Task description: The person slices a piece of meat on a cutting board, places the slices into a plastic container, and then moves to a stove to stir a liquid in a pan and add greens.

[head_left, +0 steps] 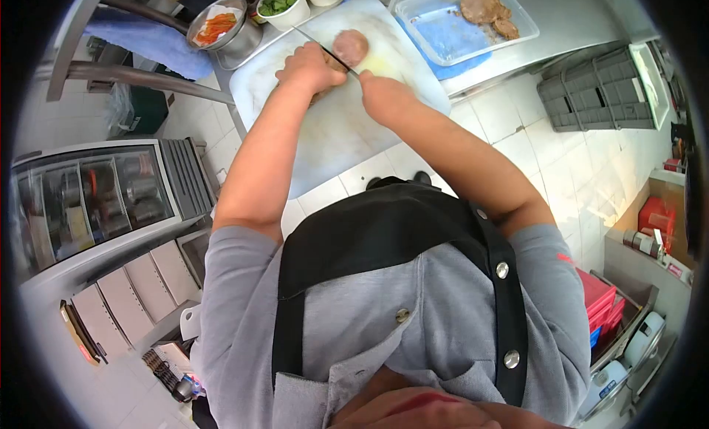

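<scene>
My right hand (385,98) is closed round the handle of a knife, whose thin dark blade (325,50) slants up and left across a white cutting board (347,130). Under my left hand (309,68) lies a brownish piece of meat (322,95), with my curled fingers pressing on it close beside the blade. Most of that piece is hidden by the hand. A round pinkish slice of meat (350,48) rests flat on the board just beyond the knife, apart from both hands.
A clear plastic container (444,58) with cooked-looking meat pieces (484,9) stands behind the board on the right. At the back left are a metal bowl (249,41) of orange strips and a white tub (289,16) of green leaves. A grey crate (587,89) is farther right.
</scene>
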`<action>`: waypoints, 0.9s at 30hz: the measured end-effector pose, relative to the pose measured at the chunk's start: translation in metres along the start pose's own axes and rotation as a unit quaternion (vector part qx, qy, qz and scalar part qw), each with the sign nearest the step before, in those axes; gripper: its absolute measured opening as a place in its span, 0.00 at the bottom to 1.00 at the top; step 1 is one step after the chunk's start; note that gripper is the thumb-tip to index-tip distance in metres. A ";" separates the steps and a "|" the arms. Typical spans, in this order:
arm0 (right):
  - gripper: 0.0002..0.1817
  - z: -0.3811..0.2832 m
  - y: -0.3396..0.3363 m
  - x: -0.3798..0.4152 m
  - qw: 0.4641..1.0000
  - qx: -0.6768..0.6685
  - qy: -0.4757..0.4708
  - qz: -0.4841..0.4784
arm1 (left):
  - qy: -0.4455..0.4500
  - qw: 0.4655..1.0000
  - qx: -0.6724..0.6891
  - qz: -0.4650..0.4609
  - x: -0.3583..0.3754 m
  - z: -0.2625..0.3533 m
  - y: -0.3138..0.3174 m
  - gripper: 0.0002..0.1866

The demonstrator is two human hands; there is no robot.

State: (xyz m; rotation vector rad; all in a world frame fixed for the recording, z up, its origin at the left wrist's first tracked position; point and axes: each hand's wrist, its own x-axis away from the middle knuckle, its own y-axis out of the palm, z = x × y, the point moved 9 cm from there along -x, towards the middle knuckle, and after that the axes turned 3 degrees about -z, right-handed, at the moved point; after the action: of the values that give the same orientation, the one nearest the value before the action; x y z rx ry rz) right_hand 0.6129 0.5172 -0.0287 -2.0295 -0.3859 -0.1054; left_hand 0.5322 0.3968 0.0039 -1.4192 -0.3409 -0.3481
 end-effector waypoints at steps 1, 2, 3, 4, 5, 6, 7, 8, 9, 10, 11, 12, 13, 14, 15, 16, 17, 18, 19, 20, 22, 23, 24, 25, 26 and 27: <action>0.09 0.002 -0.004 0.003 1.000 -0.002 -0.004 0.013 | 0.005 1.000 -0.013 0.015 -0.001 0.000 -0.001 0.49; 0.08 0.007 -0.003 0.008 1.000 -0.009 0.009 0.012 | 0.009 0.999 -0.028 0.028 -0.002 -0.001 0.001 0.50; 0.08 0.010 -0.004 0.017 1.000 -0.017 0.021 0.011 | 0.012 0.998 -0.042 0.041 -0.003 -0.004 -0.001 0.52; 0.08 0.011 -0.006 0.024 0.999 -0.024 0.034 0.009 | 0.034 0.999 -0.007 0.018 -0.005 -0.005 -0.001 0.55; 0.08 0.011 -0.008 0.030 0.999 -0.021 0.038 0.008 | 0.050 0.999 -0.004 0.011 -0.008 -0.008 -0.002 0.55; 0.08 0.008 -0.015 0.039 0.999 -0.019 0.044 0.005 | 0.067 0.998 0.000 0.000 -0.012 -0.010 0.000 0.54; 0.07 0.006 -0.019 0.047 0.999 -0.017 0.052 -0.001 | 0.083 0.996 0.004 -0.013 -0.009 -0.009 0.003 0.53; 0.07 0.001 -0.023 0.054 0.999 -0.013 0.042 0.005 | 0.086 0.996 -0.029 0.025 -0.005 -0.007 0.000 0.51; 0.07 -0.004 -0.029 0.059 0.999 -0.009 0.033 0.014 | 0.079 0.996 -0.023 0.019 -0.006 -0.009 0.003 0.51; 0.07 -0.008 -0.035 0.062 0.999 -0.005 0.024 0.025 | 0.073 0.997 -0.018 0.013 -0.009 -0.010 0.004 0.50; 0.07 -0.012 -0.039 0.064 1.000 -0.001 0.017 0.026 | 0.068 0.998 -0.012 0.008 -0.011 -0.010 0.005 0.50; 0.07 -0.016 -0.042 0.067 1.000 0.002 0.009 0.026 | 0.063 0.998 -0.009 0.008 -0.010 -0.009 0.004 0.50; 0.07 -0.019 -0.043 0.068 1.000 0.005 0.002 0.025 | 0.058 0.998 -0.006 0.007 -0.008 -0.009 0.004 0.49; 0.07 -0.019 -0.042 0.068 1.000 0.004 -0.002 0.026 | 0.053 0.999 -0.002 0.006 -0.005 -0.009 0.003 0.49; 0.07 -0.019 -0.040 0.067 1.000 0.003 -0.006 0.026 | 0.050 0.999 -0.001 0.008 -0.003 -0.008 0.002 0.49; 0.07 -0.020 -0.039 0.067 1.000 0.003 -0.010 0.026 | 0.046 0.999 -0.001 0.010 -0.001 -0.008 0.002 0.48; 0.07 -0.020 -0.039 0.067 1.000 0.003 -0.009 0.022 | 0.042 0.999 0.000 0.012 0.000 -0.007 0.001 0.48; 0.08 -0.021 -0.039 0.067 1.000 0.004 -0.008 0.017 | 0.039 0.999 -0.004 0.012 0.000 -0.007 0.001 0.48; 0.08 -0.022 -0.038 0.067 1.000 0.005 -0.007 0.012 | 0.035 0.999 -0.007 0.012 0.000 -0.007 0.001 0.48; 0.08 -0.022 -0.037 0.067 1.000 0.005 -0.007 0.011 | 0.031 0.999 -0.011 0.013 0.000 -0.007 0.001 0.48; 0.08 -0.021 -0.036 0.066 1.000 0.005 -0.007 0.010 | 0.028 0.999 -0.009 0.014 0.002 -0.006 0.000 0.47; 0.08 -0.022 -0.036 0.066 1.000 0.008 -0.002 0.006 | 0.027 0.999 -0.009 0.015 0.003 -0.005 -0.001 0.47; 0.08 -0.023 -0.036 0.066 1.000 0.010 0.004 0.002 | 0.027 0.999 -0.013 0.020 0.005 -0.004 -0.001 0.47; 0.08 -0.024 -0.037 0.067 1.000 0.012 0.009 -0.002 | 0.028 0.999 -0.017 0.024 0.007 -0.002 -0.002 0.46; 0.08 -0.026 -0.038 0.068 1.000 0.006 0.012 -0.007 | 0.029 0.999 -0.022 0.029 0.008 -0.002 -0.002 0.46; 0.07 -0.028 -0.039 0.069 1.000 0.000 0.014 -0.011 | 0.029 0.999 -0.022 0.028 0.009 -0.002 -0.001 0.46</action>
State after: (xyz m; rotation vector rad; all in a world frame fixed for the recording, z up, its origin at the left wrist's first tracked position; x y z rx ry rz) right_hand 0.6680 0.5243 0.0340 -2.0225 -0.3910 -0.1481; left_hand 0.5398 0.3947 0.0088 -1.4550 -0.2474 -0.3528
